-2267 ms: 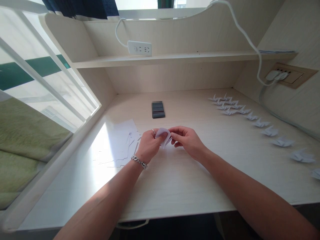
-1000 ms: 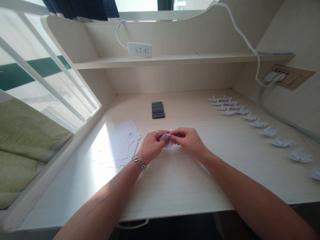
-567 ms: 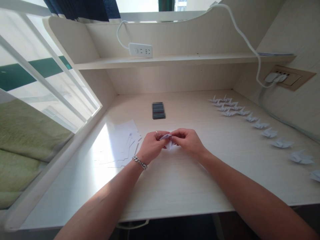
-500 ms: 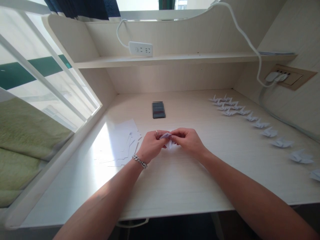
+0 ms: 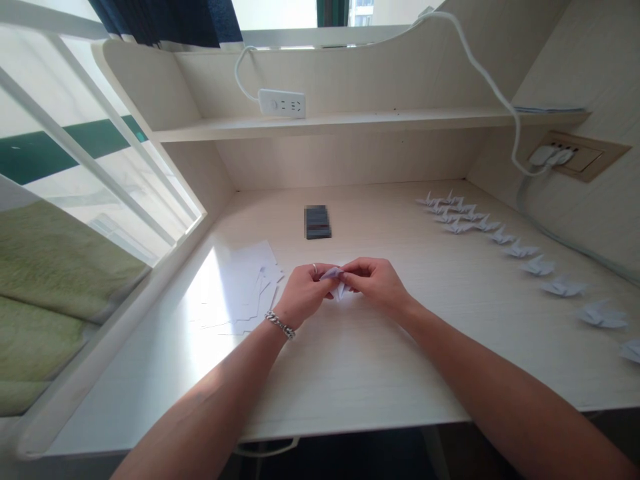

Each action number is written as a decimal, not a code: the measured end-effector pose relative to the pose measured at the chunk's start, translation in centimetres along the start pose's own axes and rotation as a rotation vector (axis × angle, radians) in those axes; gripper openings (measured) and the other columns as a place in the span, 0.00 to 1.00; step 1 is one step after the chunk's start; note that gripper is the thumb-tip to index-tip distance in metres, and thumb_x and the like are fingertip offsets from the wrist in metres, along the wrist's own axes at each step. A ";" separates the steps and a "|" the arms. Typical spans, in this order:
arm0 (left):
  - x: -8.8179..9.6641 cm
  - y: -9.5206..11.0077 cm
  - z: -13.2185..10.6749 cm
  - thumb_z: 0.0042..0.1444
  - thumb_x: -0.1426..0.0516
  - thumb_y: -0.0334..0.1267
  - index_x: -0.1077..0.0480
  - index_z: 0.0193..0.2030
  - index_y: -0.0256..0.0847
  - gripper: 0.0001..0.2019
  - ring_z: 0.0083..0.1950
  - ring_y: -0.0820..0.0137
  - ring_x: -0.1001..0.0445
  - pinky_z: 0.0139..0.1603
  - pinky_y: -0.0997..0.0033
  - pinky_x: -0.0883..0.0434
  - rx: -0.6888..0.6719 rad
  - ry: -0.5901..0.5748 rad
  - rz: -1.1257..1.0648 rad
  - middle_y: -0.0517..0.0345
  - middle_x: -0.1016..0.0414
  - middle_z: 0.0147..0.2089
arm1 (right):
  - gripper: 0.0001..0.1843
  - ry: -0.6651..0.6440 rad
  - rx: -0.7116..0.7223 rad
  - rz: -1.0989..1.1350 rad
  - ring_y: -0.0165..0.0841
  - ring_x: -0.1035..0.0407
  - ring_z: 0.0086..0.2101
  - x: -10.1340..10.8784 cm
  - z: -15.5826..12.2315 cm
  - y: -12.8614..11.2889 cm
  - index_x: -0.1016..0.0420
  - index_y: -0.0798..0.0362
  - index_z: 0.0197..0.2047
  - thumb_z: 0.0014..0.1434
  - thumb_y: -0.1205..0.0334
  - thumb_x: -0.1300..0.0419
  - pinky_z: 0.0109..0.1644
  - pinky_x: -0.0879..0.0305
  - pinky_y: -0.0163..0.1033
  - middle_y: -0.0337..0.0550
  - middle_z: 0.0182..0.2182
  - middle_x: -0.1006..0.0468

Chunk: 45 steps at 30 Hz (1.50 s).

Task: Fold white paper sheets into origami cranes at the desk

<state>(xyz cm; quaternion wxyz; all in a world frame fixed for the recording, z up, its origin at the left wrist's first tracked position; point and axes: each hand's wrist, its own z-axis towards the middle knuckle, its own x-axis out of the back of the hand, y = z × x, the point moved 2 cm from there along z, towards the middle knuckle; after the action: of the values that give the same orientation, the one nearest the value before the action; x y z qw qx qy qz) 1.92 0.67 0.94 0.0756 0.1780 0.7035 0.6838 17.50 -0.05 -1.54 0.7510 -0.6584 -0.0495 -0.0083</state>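
A small folded white paper, shaped like part of an origami crane (image 5: 340, 291), is held between both hands above the middle of the desk. My left hand (image 5: 306, 288), with a ring and a chain bracelet, pinches its left side. On the other side my right hand (image 5: 376, 279) grips the paper between thumb and fingers. The fingers hide much of the folds. Several finished paper cranes (image 5: 539, 265) stand in a line along the desk's right side, bunched together at the far end. Left of my left hand lie loose white paper sheets (image 5: 245, 280).
A dark pixelated object (image 5: 317, 222) lies on the desk (image 5: 380, 373) beyond my hands. On the shelf (image 5: 360, 123) stands a white power strip (image 5: 281, 104); its cable (image 5: 483, 63) runs to a wall socket (image 5: 583, 157) at right. White railings (image 5: 100, 133) border the left.
The whole view has shifted slightly down. Both hands keep their grip on the folded paper, with hardly any visible movement.
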 end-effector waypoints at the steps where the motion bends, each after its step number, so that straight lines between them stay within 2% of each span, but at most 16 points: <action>1: 0.0 0.0 0.0 0.50 0.39 0.37 0.20 0.35 0.35 0.09 0.29 0.74 0.30 0.30 0.76 0.33 0.000 0.002 -0.001 0.57 0.25 0.27 | 0.11 0.001 0.003 -0.007 0.31 0.28 0.28 0.0 0.0 0.0 0.18 0.55 0.35 0.50 0.58 0.33 0.32 0.32 0.37 0.43 0.27 0.20; 7: 0.0 -0.1 -0.1 0.50 0.38 0.38 0.21 0.33 0.34 0.09 0.28 0.75 0.32 0.28 0.77 0.34 -0.011 0.001 -0.042 0.57 0.27 0.25 | 0.10 0.022 0.000 -0.026 0.31 0.29 0.27 0.0 0.1 -0.2 0.18 0.56 0.34 0.50 0.58 0.33 0.32 0.32 0.36 0.44 0.26 0.20; 13: 0.0 -0.5 0.0 0.49 0.37 0.40 0.21 0.35 0.33 0.11 0.28 0.73 0.31 0.27 0.76 0.33 0.002 0.058 -0.032 0.54 0.24 0.27 | 0.11 -0.045 -0.032 -0.058 0.31 0.29 0.25 0.3 0.1 -0.4 0.19 0.56 0.34 0.51 0.57 0.34 0.30 0.33 0.37 0.43 0.24 0.21; 16: 0.1 -0.5 0.0 0.49 0.38 0.38 0.22 0.31 0.33 0.09 0.27 0.74 0.31 0.26 0.76 0.33 0.025 0.077 0.046 0.56 0.27 0.24 | 0.10 -0.042 0.073 -0.228 0.34 0.27 0.29 0.4 -0.2 -0.7 0.17 0.52 0.38 0.54 0.57 0.35 0.36 0.32 0.39 0.43 0.29 0.19; 19: 0.0 -0.4 -0.1 0.48 0.39 0.35 0.24 0.28 0.34 0.06 0.26 0.75 0.32 0.26 0.77 0.33 0.047 0.083 0.075 0.58 0.29 0.23 | 0.08 0.035 0.185 -0.312 0.36 0.26 0.36 0.4 -0.4 -1.2 0.17 0.49 0.37 0.55 0.58 0.36 0.41 0.32 0.39 0.43 0.36 0.18; 24: -0.2 -0.5 -0.1 0.49 0.38 0.40 0.25 0.30 0.35 0.09 0.26 0.75 0.32 0.25 0.77 0.33 0.046 0.070 0.055 0.59 0.29 0.24 | 0.06 0.040 0.193 -0.297 0.35 0.25 0.34 0.3 -0.4 -1.5 0.18 0.51 0.33 0.55 0.61 0.37 0.40 0.31 0.39 0.42 0.31 0.17; 29: -0.1 -0.7 -0.1 0.49 0.39 0.42 0.28 0.25 0.36 0.10 0.23 0.75 0.32 0.23 0.77 0.36 0.077 0.084 0.207 0.61 0.31 0.20 | 0.07 0.018 0.205 -0.251 0.35 0.24 0.37 0.1 -0.5 -1.7 0.18 0.51 0.36 0.55 0.63 0.37 0.42 0.30 0.39 0.42 0.36 0.17; 33: 0.0 -0.6 -0.2 0.49 0.40 0.42 0.30 0.22 0.37 0.11 0.22 0.75 0.33 0.23 0.76 0.38 0.093 0.036 0.277 0.61 0.32 0.18 | 0.06 0.033 0.199 -0.230 0.35 0.24 0.36 0.0 -0.6 -1.7 0.18 0.51 0.35 0.54 0.64 0.37 0.41 0.30 0.39 0.42 0.34 0.17; 38: 0.0 -0.6 -0.4 0.48 0.40 0.42 0.30 0.21 0.38 0.11 0.21 0.74 0.34 0.23 0.75 0.39 0.093 -0.042 0.266 0.61 0.32 0.17 | 0.05 0.019 0.178 -0.199 0.35 0.26 0.33 0.2 -0.4 -1.8 0.19 0.52 0.33 0.52 0.61 0.36 0.39 0.32 0.40 0.43 0.32 0.18; 42: 0.1 -0.4 -0.6 0.46 0.39 0.39 0.29 0.20 0.38 0.09 0.20 0.74 0.34 0.22 0.75 0.39 0.091 -0.039 0.233 0.61 0.32 0.17 | 0.08 0.017 0.129 -0.052 0.33 0.28 0.31 0.3 -0.4 -1.9 0.20 0.53 0.31 0.50 0.58 0.33 0.36 0.33 0.39 0.42 0.29 0.20; 45: 0.1 -0.2 -0.6 0.47 0.39 0.38 0.30 0.19 0.38 0.10 0.20 0.75 0.36 0.22 0.76 0.39 0.072 -0.020 0.228 0.61 0.33 0.16 | 0.11 0.063 0.097 0.072 0.31 0.31 0.28 0.7 -0.2 -1.9 0.21 0.54 0.32 0.49 0.54 0.32 0.32 0.35 0.37 0.41 0.27 0.21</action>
<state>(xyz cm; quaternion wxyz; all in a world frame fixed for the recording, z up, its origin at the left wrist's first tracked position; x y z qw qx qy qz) 1.59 0.18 0.78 -0.0019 0.2664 0.7021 0.6604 18.05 -0.44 0.36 0.7830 -0.6220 -0.0024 0.0006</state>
